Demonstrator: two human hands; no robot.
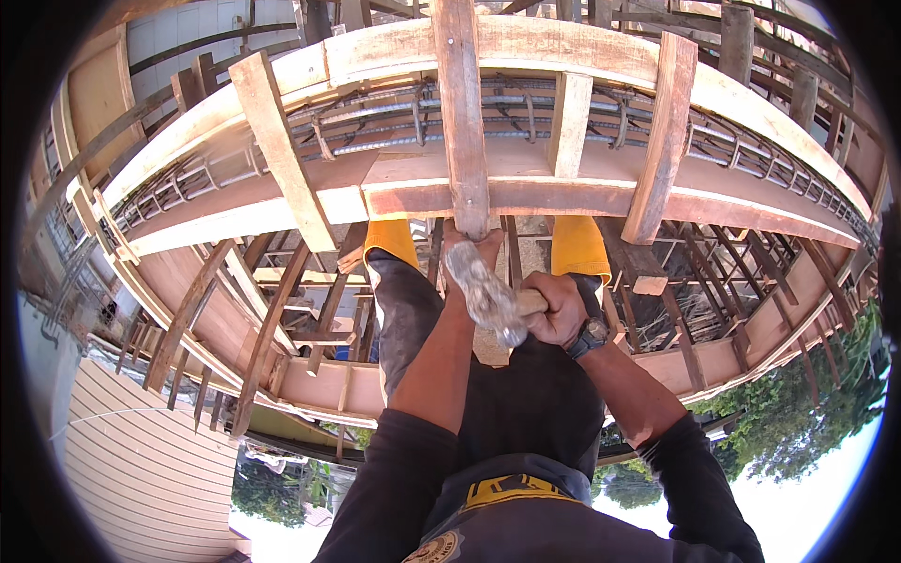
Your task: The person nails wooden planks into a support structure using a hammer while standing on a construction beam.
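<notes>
My right hand (pixel 559 308) is closed around the short visible part of a wooden hammer handle, with a watch (pixel 592 335) on that wrist. The worn, greyish head of the hammer (pixel 485 291) is smeared by motion and hangs in front of my left hand. A rough wooden batten (pixel 460 122) crosses the long curved formwork, and its near end stops at my left hand (pixel 452 238). The fingers sit at both sides of that end, seemingly gripping it, though the hammer head hides part of them. Whether a nail is there I cannot tell.
Tied steel bars (pixel 375 120) run inside the formwork, between its far board (pixel 554 45) and near board (pixel 563 197). Other battens (pixel 284 150) cross it on both sides. Below are my yellow boots (pixel 580 246), several wooden props (pixel 272 338) and gaps between timbers.
</notes>
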